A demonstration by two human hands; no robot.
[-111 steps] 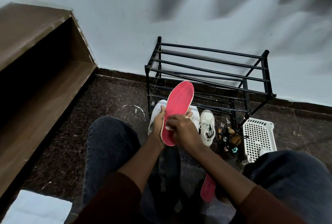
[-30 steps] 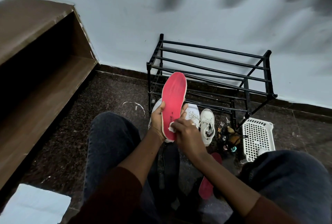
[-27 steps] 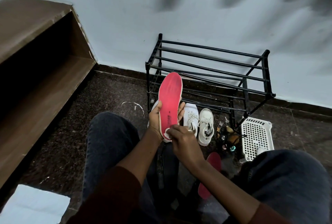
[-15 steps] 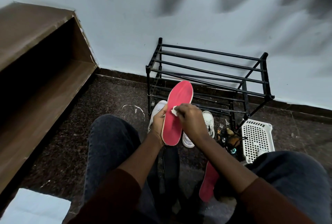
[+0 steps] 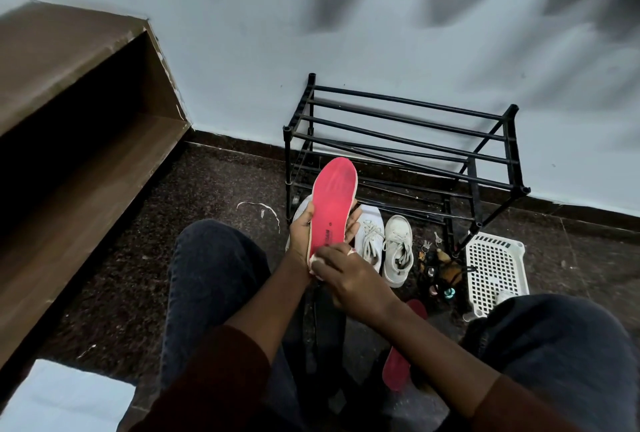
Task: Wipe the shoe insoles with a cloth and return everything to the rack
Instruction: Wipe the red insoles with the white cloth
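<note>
Left hand (image 5: 304,234) clasps the red insole (image 5: 334,199) from behind, toe end up, fingers curled round its edges. Right hand (image 5: 349,275) pinches a white cloth (image 5: 317,263) against the heel end, just below that clasp.

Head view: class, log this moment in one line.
left hand: holds red shoe insole | right hand: presses small white cloth on heel | second red insole: on floor

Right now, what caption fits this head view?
Left hand holds a red insole; right hand presses a cloth to its heel.
</note>
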